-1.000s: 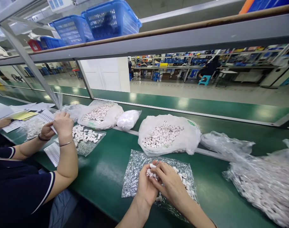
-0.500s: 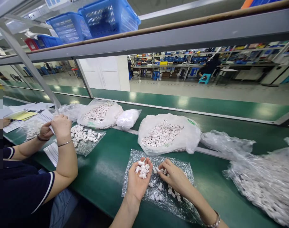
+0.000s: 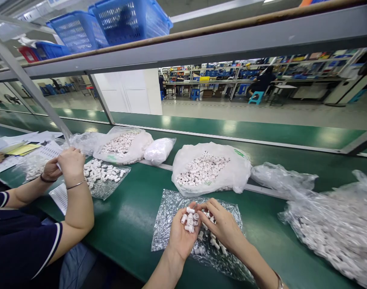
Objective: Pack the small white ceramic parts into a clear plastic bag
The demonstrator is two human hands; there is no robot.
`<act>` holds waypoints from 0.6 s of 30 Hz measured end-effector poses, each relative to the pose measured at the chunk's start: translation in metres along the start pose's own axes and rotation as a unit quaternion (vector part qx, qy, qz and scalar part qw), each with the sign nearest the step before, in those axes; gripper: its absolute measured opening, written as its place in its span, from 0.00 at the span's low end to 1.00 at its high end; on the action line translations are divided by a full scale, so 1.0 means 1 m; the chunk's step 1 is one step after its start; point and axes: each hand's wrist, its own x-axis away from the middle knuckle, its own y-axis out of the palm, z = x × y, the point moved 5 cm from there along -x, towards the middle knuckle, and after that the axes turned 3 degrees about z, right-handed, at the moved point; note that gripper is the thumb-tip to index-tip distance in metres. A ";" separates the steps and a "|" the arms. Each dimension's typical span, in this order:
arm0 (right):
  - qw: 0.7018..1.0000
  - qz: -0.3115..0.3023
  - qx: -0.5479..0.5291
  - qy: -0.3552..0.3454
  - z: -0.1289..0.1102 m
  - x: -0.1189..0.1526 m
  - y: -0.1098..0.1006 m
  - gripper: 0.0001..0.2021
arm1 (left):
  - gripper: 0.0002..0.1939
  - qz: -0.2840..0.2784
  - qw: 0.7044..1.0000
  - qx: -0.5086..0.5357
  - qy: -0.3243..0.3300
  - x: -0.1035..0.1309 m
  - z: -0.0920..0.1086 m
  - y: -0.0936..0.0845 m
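Observation:
My left hand (image 3: pixel 182 235) is palm up and cupped around several small white plastic fittings (image 3: pixel 189 220), short tube-like pieces with a wider collar. Over its fingertips reaches my right hand (image 3: pixel 224 224), fingers curled and thumb side touching the edge of the pile; what its fingertips hold, if anything, is hidden. Beneath both hands lies a clear plastic bag (image 3: pixel 165 220), flat on the green table (image 3: pixel 132 212). More loose white fittings (image 3: pixel 215 243) are scattered on it, partly covered by my right hand.
Behind my hands sits an open white bag (image 3: pixel 240 164) full of fittings. A large clear bag (image 3: pixel 331 233) of white pieces lies at the right. To my left a co-worker's hands (image 3: pixel 70 162) hold paper beside another pile (image 3: pixel 100 172). Overhead runs a shelf (image 3: pixel 231 48) with blue baskets (image 3: pixel 129 24).
My right hand has moved left, from the loose fittings to the fingertips of my left hand. The left hand still cups its fittings. The whole view has shifted slightly.

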 end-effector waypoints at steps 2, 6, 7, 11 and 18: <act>1.000 -0.009 0.011 0.006 0.003 0.001 0.004 0.06 | 0.18 -0.008 1.000 -0.010 -0.014 -0.002 -0.005 0.000; 1.000 -0.022 0.011 0.011 0.003 0.002 0.006 0.06 | 0.17 -0.022 0.999 -0.014 -0.035 -0.003 -0.012 0.000; 1.000 -0.020 0.004 0.018 0.003 0.002 0.004 0.06 | 0.17 -0.018 0.999 -0.010 -0.034 -0.002 -0.011 0.000; 0.998 0.000 -0.016 0.054 0.007 -0.001 -0.004 0.09 | 0.16 0.020 1.000 0.001 0.005 0.002 0.007 -0.005; 0.995 -0.037 0.083 0.032 0.029 -0.001 0.019 0.07 | 0.17 0.038 0.997 0.020 0.071 0.008 0.039 -0.011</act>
